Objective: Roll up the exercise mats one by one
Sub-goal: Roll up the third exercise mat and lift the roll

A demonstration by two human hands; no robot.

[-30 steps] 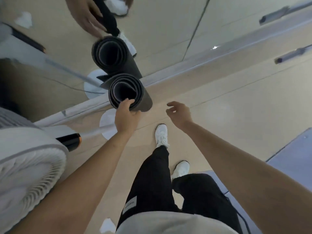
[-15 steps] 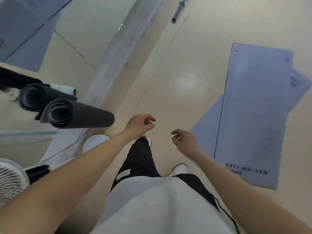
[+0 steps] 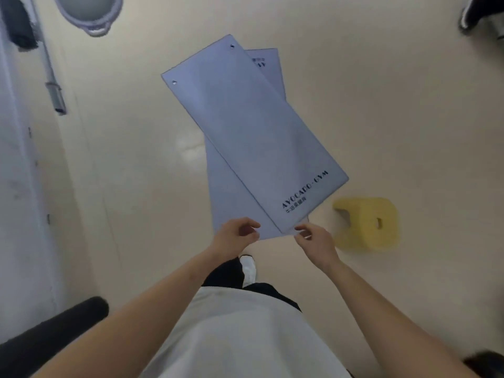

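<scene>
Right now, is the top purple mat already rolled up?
No, the top purple mat lies flat, crossed over the lower mat on the floor.

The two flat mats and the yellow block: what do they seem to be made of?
Top mat: likely foam or rubber, matte lavender-grey, lying flat with printed lettering and two metal-looking eyelets at the far corners. Lower mat: looks the same. Yellow block: probably soft foam, porous matte surface with rounded edges.
</scene>
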